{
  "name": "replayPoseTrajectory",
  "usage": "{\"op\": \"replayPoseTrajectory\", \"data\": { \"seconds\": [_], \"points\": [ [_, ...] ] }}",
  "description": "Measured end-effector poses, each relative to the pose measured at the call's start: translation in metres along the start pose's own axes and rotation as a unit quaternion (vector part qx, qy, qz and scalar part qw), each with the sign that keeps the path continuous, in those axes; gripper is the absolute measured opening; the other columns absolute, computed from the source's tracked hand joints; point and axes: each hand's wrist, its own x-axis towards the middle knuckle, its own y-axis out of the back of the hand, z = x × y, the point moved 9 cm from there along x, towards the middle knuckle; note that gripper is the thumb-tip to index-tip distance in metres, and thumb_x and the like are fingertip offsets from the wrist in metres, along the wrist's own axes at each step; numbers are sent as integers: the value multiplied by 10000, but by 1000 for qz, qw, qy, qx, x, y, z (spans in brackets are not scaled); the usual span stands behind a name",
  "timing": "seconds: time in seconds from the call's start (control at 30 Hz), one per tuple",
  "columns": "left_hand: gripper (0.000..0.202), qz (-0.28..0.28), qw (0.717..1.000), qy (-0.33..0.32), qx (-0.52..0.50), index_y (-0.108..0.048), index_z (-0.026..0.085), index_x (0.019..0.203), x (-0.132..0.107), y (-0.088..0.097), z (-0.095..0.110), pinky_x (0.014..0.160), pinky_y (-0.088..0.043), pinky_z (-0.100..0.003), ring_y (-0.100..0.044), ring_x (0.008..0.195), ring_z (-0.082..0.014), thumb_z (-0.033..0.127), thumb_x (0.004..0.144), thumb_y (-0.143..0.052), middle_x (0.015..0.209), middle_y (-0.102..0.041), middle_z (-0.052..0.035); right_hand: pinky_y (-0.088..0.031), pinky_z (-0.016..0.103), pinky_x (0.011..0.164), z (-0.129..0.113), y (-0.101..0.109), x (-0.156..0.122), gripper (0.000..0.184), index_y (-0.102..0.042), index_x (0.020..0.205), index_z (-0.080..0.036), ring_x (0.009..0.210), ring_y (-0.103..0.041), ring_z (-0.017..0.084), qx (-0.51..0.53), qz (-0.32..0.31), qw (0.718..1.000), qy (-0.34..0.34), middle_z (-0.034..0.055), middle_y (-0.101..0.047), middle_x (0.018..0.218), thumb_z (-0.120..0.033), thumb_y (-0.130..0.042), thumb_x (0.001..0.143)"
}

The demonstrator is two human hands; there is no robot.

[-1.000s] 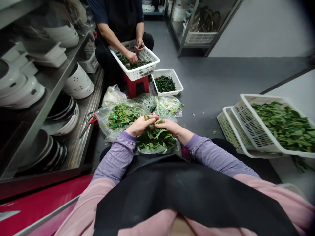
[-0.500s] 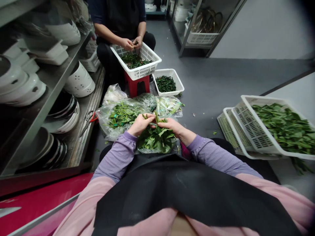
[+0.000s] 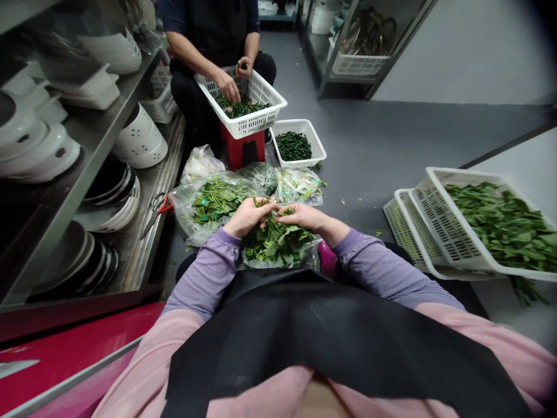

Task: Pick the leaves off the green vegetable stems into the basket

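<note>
Head cam: L hand (image 3: 250, 217) clamped on stems (image 3: 286, 211), R hand (image 3: 306, 216) pinching some too, close by. Leafy greens (image 3: 278, 242) under both hands, in front of apron (image 3: 331, 337). Bagged greens (image 3: 217, 202) just beyond; scissors (image 3: 153, 216) on L shelf (image 3: 138, 264). Crate (image 3: 463, 226) w/ more leaves (image 3: 505, 223) well off R.

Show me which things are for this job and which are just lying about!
For the job:
left hand
right hand
leafy greens they hold
probably the basket of leaves at right

Seemingly just lying about:
red-handled scissors
white pots with holes
</note>
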Motion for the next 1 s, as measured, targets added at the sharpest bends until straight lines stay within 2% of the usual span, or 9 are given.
{"op": "replayPoseTrajectory", "data": {
  "seconds": [0.17,0.23,0.3,0.37,0.47,0.53,0.67,0.83,1.0],
  "points": [
    [445,-17,997,21,-76,-647,68,934,-1,-7,-3,435,-399,-190,-490,409,-68,427,675,-677,476,-487,39,-408,264,731,1,-7,1,340,-678,888,-139,717,-557,116,34,-87,995,21,18,-655,794,-330,-711,609],
    [461,-29,996,29,-85,-639,64,970,-1,-8,-4,463,-435,-205,-503,427,-76,408,667,-688,479,-494,38,-413,269,742,0,-9,0,320,-672,852,-131,728,-562,120,36,-94,995,27,21,-653,792,-338,-709,610],
    [433,-36,997,33,-61,-645,65,946,-2,-8,-4,457,-446,-211,-478,412,-64,383,656,-700,492,-502,38,-414,260,698,3,-4,0,311,-658,812,-125,663,-546,106,8,-74,997,11,3,-631,719,-342,-717,598],
    [382,-37,999,34,-10,-657,67,880,-3,-7,-2,414,-422,-199,-448,384,-48,369,650,-704,525,-520,29,-407,249,646,8,2,0,314,-647,794,-123,605,-524,95,-22,-62,998,-19,-10,-607,663,-349,-722,589],
    [331,-44,997,39,48,-660,68,804,-3,-7,-1,337,-332,-176,-416,344,-32,366,663,-690,562,-541,14,-400,241,624,11,9,-1,315,-654,793,-121,585,-517,91,-41,-90,994,-47,-6,-609,657,-349,-723,587],
    [313,-53,997,47,29,-657,69,791,-3,-8,-3,319,-300,-172,-383,331,-19,358,672,-682,565,-540,13,-405,242,645,10,12,-1,309,-666,799,-120,596,-524,92,-37,-118,991,-49,2,-622,677,-346,-718,595],
    [295,-73,991,77,-80,-643,74,783,-1,-7,-10,321,-292,-169,-345,347,-5,338,660,-695,595,-559,1,-415,249,668,5,16,-2,345,-679,871,-112,628,-544,106,-20,-161,986,-32,23,-641,716,-347,-696,619],
    [306,-87,983,107,-117,-635,72,787,-4,-6,-14,321,-287,-164,-347,349,-4,325,636,-719,600,-588,-18,-411,242,631,-12,28,-9,355,-669,902,-107,606,-525,100,-56,-95,994,22,22,-627,708,-350,-668,644],
    [284,-87,985,91,-120,-630,75,781,-4,-11,-9,322,-289,-167,-357,340,-10,303,639,-721,585,-593,-21,-398,235,663,-40,17,-22,316,-696,893,-127,663,-538,114,-198,-13,975,96,24,-650,758,-346,-623,677]
  ]
}}
